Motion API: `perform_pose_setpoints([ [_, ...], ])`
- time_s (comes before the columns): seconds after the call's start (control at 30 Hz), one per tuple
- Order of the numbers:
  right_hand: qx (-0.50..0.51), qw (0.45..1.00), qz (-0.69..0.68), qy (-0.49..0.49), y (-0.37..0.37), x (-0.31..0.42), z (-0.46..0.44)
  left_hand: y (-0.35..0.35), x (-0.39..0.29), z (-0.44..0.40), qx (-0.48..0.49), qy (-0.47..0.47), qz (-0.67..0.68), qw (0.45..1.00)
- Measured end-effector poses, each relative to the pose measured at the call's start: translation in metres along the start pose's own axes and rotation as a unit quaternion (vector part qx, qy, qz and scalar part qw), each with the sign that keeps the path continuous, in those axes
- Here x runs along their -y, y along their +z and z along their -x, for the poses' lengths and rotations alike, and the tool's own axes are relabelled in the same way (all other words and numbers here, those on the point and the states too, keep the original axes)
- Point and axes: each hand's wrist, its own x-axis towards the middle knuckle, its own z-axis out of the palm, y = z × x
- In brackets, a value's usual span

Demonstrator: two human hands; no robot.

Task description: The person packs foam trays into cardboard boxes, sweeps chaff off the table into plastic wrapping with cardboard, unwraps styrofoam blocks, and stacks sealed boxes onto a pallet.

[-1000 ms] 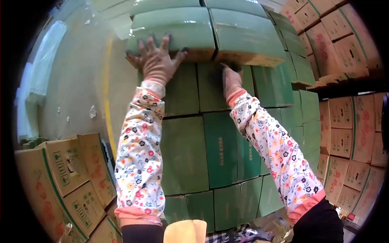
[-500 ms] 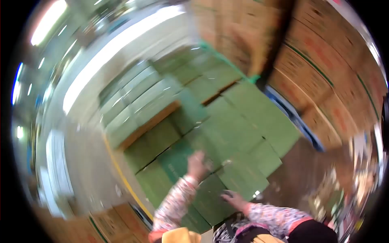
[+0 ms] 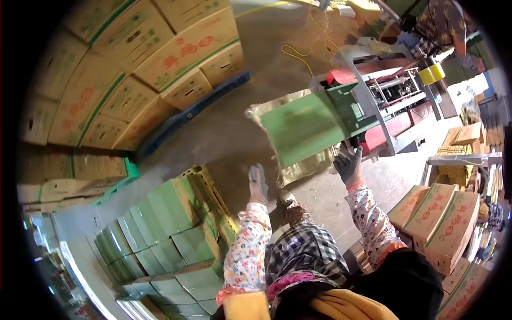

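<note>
My left hand is held out in front of me with its fingers stretched and nothing in it. A flat-topped green carton lies ahead on a surface with a crinkled, shiny cover, its far end at the carton sealing machine. My right hand, grey on the fingers, is spread beside the carton's near right corner and the machine's red side. It holds nothing; whether it touches the machine I cannot tell.
Green cartons are stacked on a yellow pallet at my left. Brown printed cartons stand on a blue pallet. More brown cartons are at the right. Another person is behind the machine; a yellow cable lies on the floor.
My view has swung from the stack of green cartons to the machine with one green carton. Both hands have come away from the stack and now reach forward, apart.
</note>
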Motion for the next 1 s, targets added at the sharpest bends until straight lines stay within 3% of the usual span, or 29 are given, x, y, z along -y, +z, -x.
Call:
perform_pose_setpoints([
  [0.03,0.068,0.996,-0.059,0.014,0.007,0.018,-0.015,0.02,-0.024,-0.006,-0.022,-0.038,-0.01,0.999],
  [0.1,0.116,0.984,-0.094,0.101,0.014,0.037,-0.036,0.031,-0.033,-0.035,0.039,-0.07,0.01,0.997],
  [0.13,0.111,0.981,-0.087,0.134,0.02,0.043,-0.042,0.034,-0.036,-0.043,0.171,-0.017,-0.041,0.984],
  [0.2,0.102,0.972,-0.069,0.2,0.028,0.047,-0.042,0.033,-0.048,-0.035,0.112,-0.093,-0.038,0.989],
  [0.27,0.158,0.962,-0.119,0.188,0.043,0.052,-0.031,0.022,-0.075,-0.015,0.056,-0.149,-0.042,0.986],
  [0.33,0.216,0.949,-0.128,0.191,0.06,0.052,-0.022,0.021,-0.102,0.011,0.012,-0.12,-0.06,0.991],
  [0.37,0.123,0.971,-0.104,0.174,0.05,0.033,-0.038,0.015,-0.11,0.032,-0.017,-0.105,-0.062,0.992],
  [0.4,0.166,0.975,-0.069,0.129,0.04,0.023,-0.045,0.016,-0.118,0.047,-0.039,-0.092,-0.036,0.994],
  [0.43,0.205,0.975,-0.036,0.079,0.029,0.013,-0.052,0.017,-0.118,0.06,0.015,-0.01,0.003,1.0],
  [0.47,0.238,0.971,-0.007,0.028,0.018,0.003,-0.059,0.02,-0.118,0.068,-0.027,-0.03,-0.003,0.999],
  [0.5,0.132,0.988,-0.014,0.078,0.023,0.002,-0.048,0.02,-0.114,0.077,-0.034,-0.036,0.016,0.999],
  [0.53,0.14,0.989,0.029,0.039,0.023,0.006,-0.041,0.008,-0.093,0.072,-0.007,-0.007,0.039,0.999],
  [0.57,0.161,0.986,0.047,0.009,-0.015,-0.011,-0.092,0.009,-0.086,0.086,-0.005,-0.007,0.065,0.998],
  [0.63,0.221,0.971,-0.013,0.096,0.014,0.019,-0.024,-0.005,-0.062,0.105,-0.02,-0.024,0.143,0.989],
  [0.67,0.225,0.951,-0.048,0.207,0.012,0.025,-0.02,-0.012,-0.049,0.115,-0.028,-0.032,0.182,0.982],
  [0.7,0.197,0.955,0.007,0.219,0.046,0.027,0.044,-0.029,-0.024,0.121,-0.008,0.038,0.202,0.979],
  [0.73,0.162,0.974,0.101,0.123,0.035,0.018,0.054,-0.048,-0.021,0.139,-0.036,0.068,0.17,0.983],
  [0.83,0.346,0.889,0.263,0.145,0.012,-0.022,0.098,-0.126,-0.003,0.223,-0.104,0.08,0.149,0.98],
  [0.87,0.372,0.875,0.272,0.147,0.023,-0.044,0.146,-0.167,0.024,0.245,-0.129,0.174,0.005,0.976],
  [0.9,0.424,0.832,0.3,0.196,0.027,-0.066,0.18,-0.198,0.035,0.275,-0.157,0.104,0.102,0.977],
  [1.0,0.618,0.627,0.471,-0.06,0.029,-0.164,0.268,-0.29,0.06,0.402,-0.209,0.201,0.275,0.917],
])
